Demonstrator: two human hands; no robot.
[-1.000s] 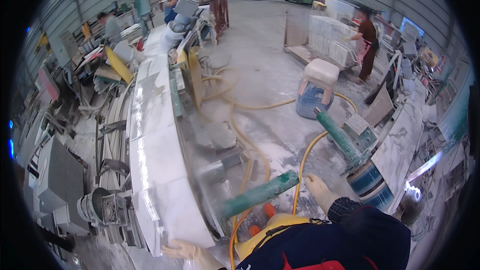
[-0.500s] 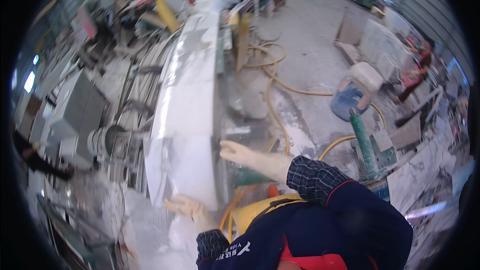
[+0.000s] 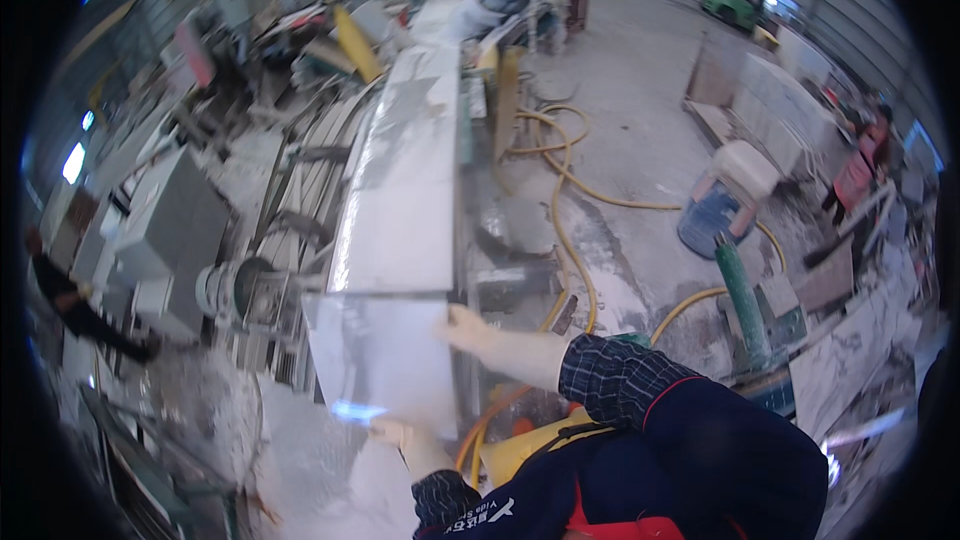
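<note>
A square, pale polished stone slab [image 3: 385,355] lies at the near end of a long white bench top [image 3: 405,230], its surface catching a bright reflection along the near edge. My left hand [image 3: 405,434], in a cream glove, grips that near edge with its fingers on the rim. On the slab's right edge, my gloved right hand [image 3: 475,333] is closed at the far right corner. Both thumbs and some of the fingers are blurred or hidden. The slab looks slightly tilted against the bench top; its underside does not show.
A yellow hose [image 3: 560,230] winds over the floor to the right. Near it are a blue tub [image 3: 712,225] with a pale block-like thing on top and a green post [image 3: 741,305]. Stone blocks [image 3: 170,230] stand left. People are at work left, right and far ahead; a green forklift [image 3: 730,0] is far right.
My right hand has closed from spread fingers onto the slab's right edge. The slab's far edge now shows distinctly and its reflection has shifted. The whole view has moved slightly.
</note>
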